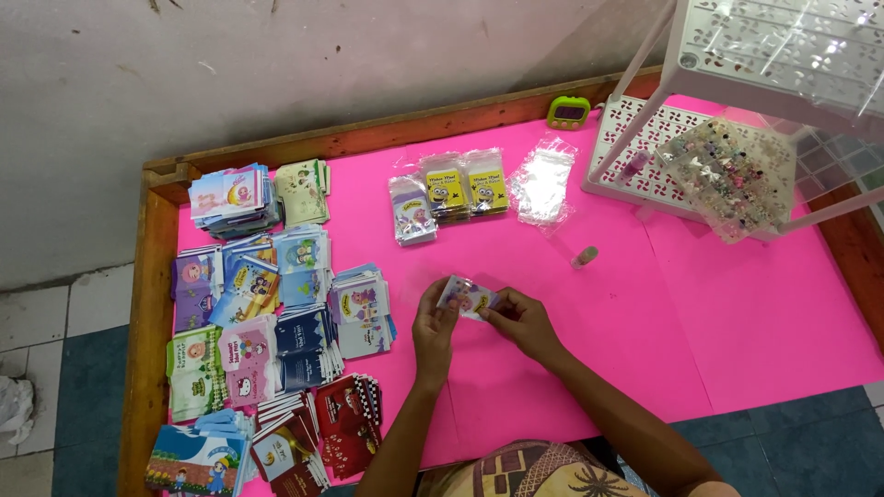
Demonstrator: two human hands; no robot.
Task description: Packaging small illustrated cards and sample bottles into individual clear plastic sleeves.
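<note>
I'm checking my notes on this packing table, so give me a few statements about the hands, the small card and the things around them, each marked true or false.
1. Both hands, left hand and right hand, hold one small printed card in a clear sleeve. True.
2. The table is covered with a green sheet. False: the covering is a bright pink sheet.
3. Stacks of colourful printed cards lie on the left part of the table. True.
4. The small green digital timer sits beside the left hand. False: it stands at the far wooden edge.
5. A white perforated plastic rack stands at the far right. True.
</note>
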